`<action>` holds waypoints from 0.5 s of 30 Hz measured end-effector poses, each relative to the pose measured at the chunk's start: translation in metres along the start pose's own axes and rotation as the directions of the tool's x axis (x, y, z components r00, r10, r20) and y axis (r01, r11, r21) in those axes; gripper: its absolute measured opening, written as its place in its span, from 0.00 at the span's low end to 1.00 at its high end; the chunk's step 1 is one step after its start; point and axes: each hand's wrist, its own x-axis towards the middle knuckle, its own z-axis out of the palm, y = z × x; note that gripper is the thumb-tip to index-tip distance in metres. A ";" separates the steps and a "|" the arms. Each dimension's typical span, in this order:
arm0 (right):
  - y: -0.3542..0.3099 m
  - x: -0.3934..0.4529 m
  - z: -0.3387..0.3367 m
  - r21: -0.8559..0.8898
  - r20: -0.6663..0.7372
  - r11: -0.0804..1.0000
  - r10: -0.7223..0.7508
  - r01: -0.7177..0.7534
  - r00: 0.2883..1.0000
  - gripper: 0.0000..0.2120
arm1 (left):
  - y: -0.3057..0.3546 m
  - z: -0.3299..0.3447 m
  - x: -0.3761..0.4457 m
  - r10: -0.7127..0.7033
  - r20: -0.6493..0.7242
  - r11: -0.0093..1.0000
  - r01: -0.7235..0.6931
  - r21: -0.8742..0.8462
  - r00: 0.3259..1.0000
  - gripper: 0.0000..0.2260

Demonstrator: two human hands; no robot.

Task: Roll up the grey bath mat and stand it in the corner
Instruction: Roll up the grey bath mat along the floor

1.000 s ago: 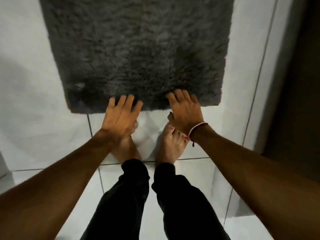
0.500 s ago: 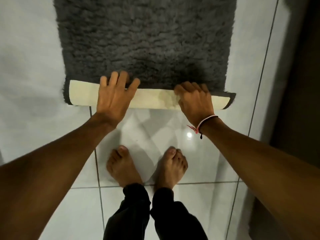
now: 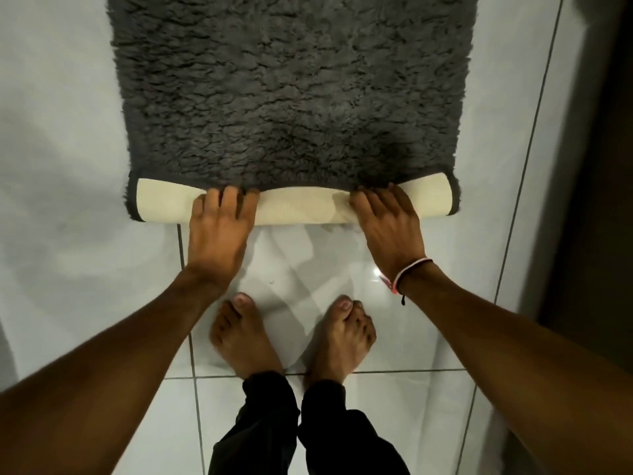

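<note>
The shaggy grey bath mat (image 3: pixel 291 87) lies flat on the white tiled floor and runs out of view at the top. Its near end is turned over into a short roll, showing the cream backing (image 3: pixel 301 207). My left hand (image 3: pixel 219 231) lies on the left part of the roll, fingers curled over its top into the pile. On the right part sits my right hand (image 3: pixel 390 221), with a pink and white wristband, gripping the same way. Both hands press on the roll.
My bare feet (image 3: pixel 291 337) stand on the glossy white tiles (image 3: pixel 85 269) just behind the roll. A dark wall or door face (image 3: pixel 596 166) rises along the right side, past a narrow strip of floor.
The near edge lay flat under my fingertips; it has been lifted and rolled forward, baring the cream backing. Since half a second ago my fingers have curled further over the roll.
</note>
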 end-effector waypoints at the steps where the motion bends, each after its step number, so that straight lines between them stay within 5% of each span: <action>1: -0.004 -0.011 -0.001 0.025 0.030 1.000 0.007 -0.008 1.000 0.19 | 0.003 0.000 -0.011 -0.009 0.069 1.000 0.011 -0.029 0.998 0.38; 6: -0.020 -0.041 -0.023 0.116 0.384 0.986 0.063 -0.116 0.921 0.21 | -0.004 -0.016 -0.042 0.097 0.388 0.990 -0.047 -0.136 0.917 0.35; 11: -0.015 -0.001 -0.047 0.029 0.039 0.983 0.177 -0.179 0.983 0.19 | -0.026 -0.045 -0.015 -0.053 0.045 0.996 0.056 -0.064 0.998 0.30; 13: -0.013 0.016 -0.051 0.014 0.097 0.994 0.105 -0.106 0.990 0.23 | -0.029 -0.048 -0.007 -0.031 -0.017 0.998 0.030 -0.053 0.999 0.26; 15: -0.009 0.028 -0.050 -0.080 0.254 0.996 0.062 -0.043 0.965 0.40 | -0.032 -0.046 0.000 0.008 0.049 1.000 -0.008 0.000 0.999 0.35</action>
